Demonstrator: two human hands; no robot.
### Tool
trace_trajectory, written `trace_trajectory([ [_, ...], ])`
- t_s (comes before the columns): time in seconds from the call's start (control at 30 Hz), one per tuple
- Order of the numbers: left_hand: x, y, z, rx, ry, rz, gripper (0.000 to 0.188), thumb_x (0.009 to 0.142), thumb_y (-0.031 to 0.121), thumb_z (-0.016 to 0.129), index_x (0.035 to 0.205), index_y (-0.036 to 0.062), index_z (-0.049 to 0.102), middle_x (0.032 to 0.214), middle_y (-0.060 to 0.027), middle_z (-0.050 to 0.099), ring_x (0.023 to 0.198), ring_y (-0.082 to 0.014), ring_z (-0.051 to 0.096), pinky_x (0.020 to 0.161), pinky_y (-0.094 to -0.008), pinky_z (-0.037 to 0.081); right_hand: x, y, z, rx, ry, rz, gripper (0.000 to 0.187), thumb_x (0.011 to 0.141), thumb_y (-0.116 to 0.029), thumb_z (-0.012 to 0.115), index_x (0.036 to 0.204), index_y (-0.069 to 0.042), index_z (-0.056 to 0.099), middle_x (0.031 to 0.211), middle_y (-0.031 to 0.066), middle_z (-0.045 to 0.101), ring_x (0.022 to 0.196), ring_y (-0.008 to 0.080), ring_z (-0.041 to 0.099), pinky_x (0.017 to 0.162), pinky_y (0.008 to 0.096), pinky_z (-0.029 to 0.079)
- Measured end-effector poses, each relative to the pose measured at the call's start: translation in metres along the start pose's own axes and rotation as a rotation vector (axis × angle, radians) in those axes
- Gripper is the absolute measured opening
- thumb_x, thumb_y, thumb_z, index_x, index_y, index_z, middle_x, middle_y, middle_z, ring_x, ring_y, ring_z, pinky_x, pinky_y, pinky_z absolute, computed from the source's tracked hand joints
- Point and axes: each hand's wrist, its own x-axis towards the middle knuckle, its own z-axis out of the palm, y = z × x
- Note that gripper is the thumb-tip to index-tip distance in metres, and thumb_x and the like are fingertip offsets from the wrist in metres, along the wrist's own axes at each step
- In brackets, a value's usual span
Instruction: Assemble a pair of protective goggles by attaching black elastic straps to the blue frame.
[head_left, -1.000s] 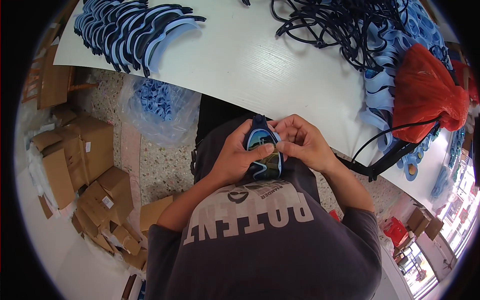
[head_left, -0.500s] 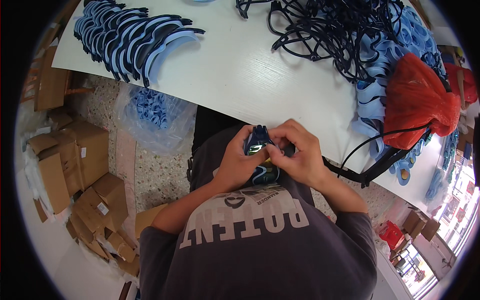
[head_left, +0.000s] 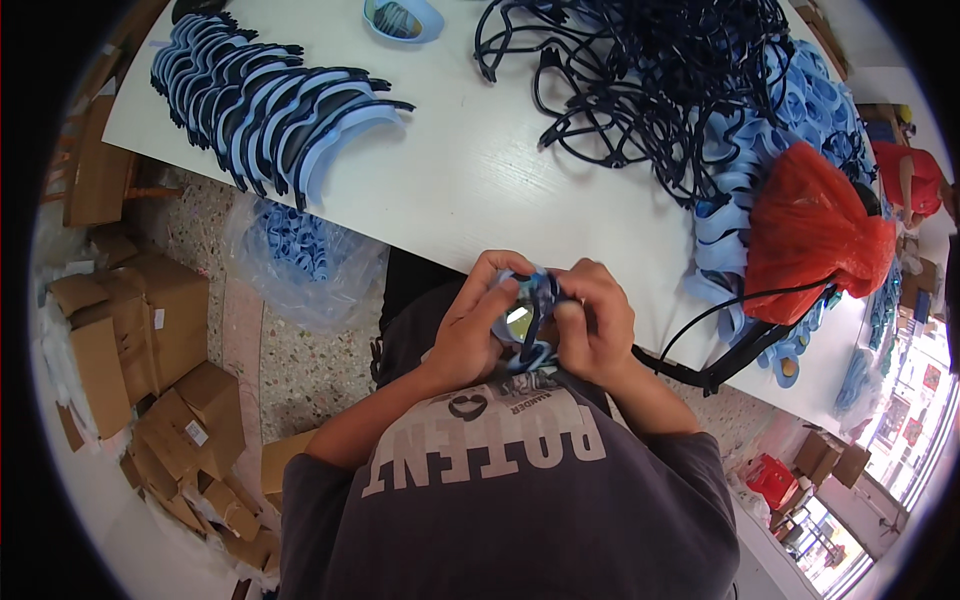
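Observation:
Close to my chest, just off the table's near edge, I hold a pair of goggles [head_left: 519, 322] with a dark-blue frame, light-blue parts and a shiny mirrored lens. My left hand [head_left: 466, 328] grips its left side, thumb and fingers bent around it. On the other side, my right hand [head_left: 597, 322] pinches the dark frame between thumb and fingers. The fingers hide part of the goggles. A nested row of dark-and-light-blue goggle pieces [head_left: 285, 125] lies at the table's far left. Tangled dark frames [head_left: 620, 110] are heaped at the far right.
A light-blue piece with a mirrored lens [head_left: 404, 22] lies at the table's far edge. Light-blue parts [head_left: 815, 95] and a red plastic bag [head_left: 815, 230] crowd the right side, near a black bar [head_left: 715, 372]. Left on the floor are a clear bag [head_left: 300, 270] and cardboard boxes [head_left: 150, 320].
The goggles have turned in my hands, so the mirrored lens now shows more. My right fingers have shifted on the frame. The whole view has moved slightly, showing more of the table's far edge.

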Motion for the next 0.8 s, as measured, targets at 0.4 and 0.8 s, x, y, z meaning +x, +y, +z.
trace_trajectory([
  [0.4,0.072,0.069,0.043,-0.132,0.202,0.129,0.020,0.096,0.022,0.037,0.109,0.0083,0.042,0.113,-0.0260,0.055,0.101,-0.0379,0.059,0.086,-0.0475,0.051,0.096,-0.027,-0.011,-0.067,-0.125,-0.833,0.025,0.071,-0.006,0.068,0.095,-0.008,0.064,0.063,-0.0017,0.045,0.049,0.0095,0.042,0.043,0.0215,0.029],
  [0.8,0.117,0.138,0.048,-0.011,-0.017,0.388,0.038,0.089,0.007,0.053,0.123,0.0068,0.036,0.116,-0.0253,0.054,0.108,-0.0373,0.056,0.091,-0.0511,0.048,0.129,-0.023,-0.045,-0.243,0.010,-0.175,0.034,0.067,0.006,0.054,0.097,0.000,0.068,0.067,0.0031,0.058,0.051,0.0149,0.049,0.048,0.0275,0.038],
])
